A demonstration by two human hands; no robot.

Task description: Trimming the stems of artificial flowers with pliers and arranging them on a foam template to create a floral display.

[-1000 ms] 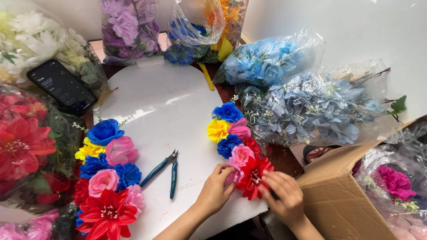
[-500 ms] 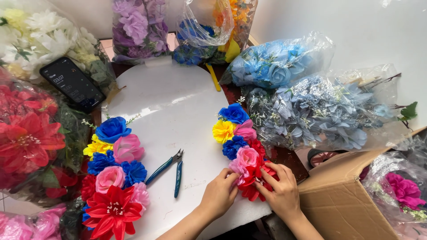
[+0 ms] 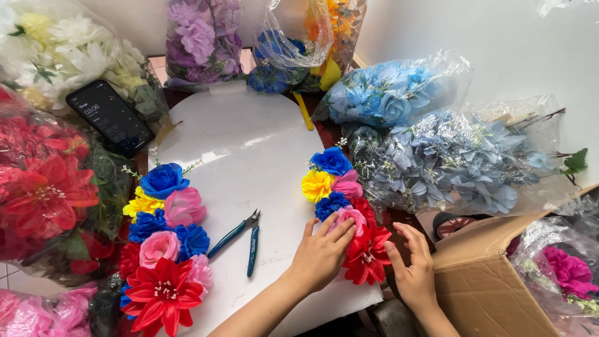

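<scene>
Bright, even daylight falls from above; shadows stay soft. Glare glints on the plastic bags. Focus is sharp, with slight wide-angle stretching at the edges.

Premises: a small craft workroom for artificial-flower arrangements. Evidence: clear plastic bags of fabric blooms crowd the work area, among them white flowers, purple flowers, blue flowers and red flowers. A white arched board lies on the counter with flower rows fixed along both edges. Blue-handled cutters rest on the board. An open cardboard box stands at one side. A phone leans against the bagged stock.
</scene>
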